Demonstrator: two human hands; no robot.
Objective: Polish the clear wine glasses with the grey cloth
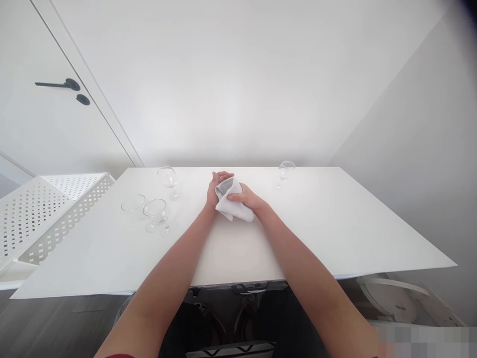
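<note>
Over the middle of the white table, both hands meet around a folded white cloth (238, 209). My right hand (249, 197) grips the cloth from the right, its thumb pressed on the near side. On the left, my left hand (213, 191) cups the cloth, with fingers bent behind its top edge. A greyish hollow shows in the cloth's upper fold; whether something sits inside it I cannot tell. Left of my hands stand three clear stemmed glasses: a rear glass (167, 178), a front glass (155, 211) and a leftmost glass (133, 204).
Another clear stemmed glass (286, 171) stands at the table's back right. The white table (316, 238) backs onto a white wall. To the left are a perforated white rack (26, 214) and a door with a dark handle (55, 84). A round white object (391, 298) lies below right.
</note>
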